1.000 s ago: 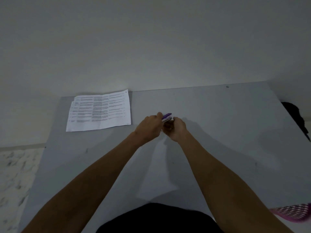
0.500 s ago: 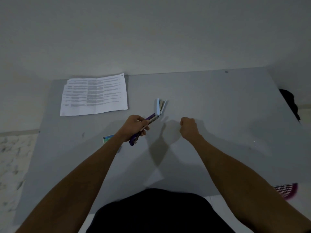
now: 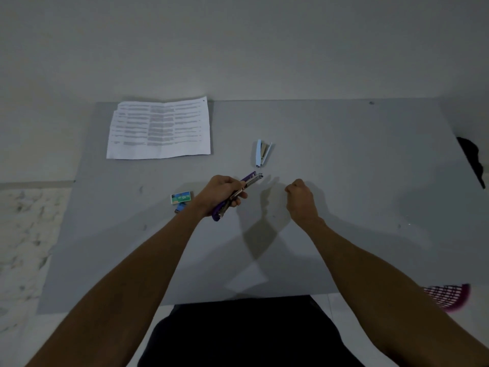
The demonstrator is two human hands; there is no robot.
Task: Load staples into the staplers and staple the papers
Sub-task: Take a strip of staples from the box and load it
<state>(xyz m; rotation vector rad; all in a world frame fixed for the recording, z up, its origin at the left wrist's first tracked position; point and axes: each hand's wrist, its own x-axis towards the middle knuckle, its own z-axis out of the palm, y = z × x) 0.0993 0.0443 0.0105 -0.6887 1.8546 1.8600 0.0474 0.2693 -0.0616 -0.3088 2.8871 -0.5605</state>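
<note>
Just above the grey tabletop [image 3: 344,154], the left hand [image 3: 221,192] grips a slim purple stapler with a metal magazine [image 3: 238,193], its nose pointing away and to the right. The right hand [image 3: 300,197] hovers beside it, clenched into a fist with nothing visible in it. A pale blue stapler [image 3: 262,152] lies open farther back, printed white papers [image 3: 161,128] at the far left corner, and a small green-and-white staple box [image 3: 181,197] beside the left wrist.

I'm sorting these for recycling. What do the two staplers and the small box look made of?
The purple stapler, in the left hand: seemingly smooth plastic shell over a glinting bare metal rail. The light blue stapler: matte plastic shells, duller metal core between. The small box: likely printed cardboard, judging by its flat coloured label.
</note>
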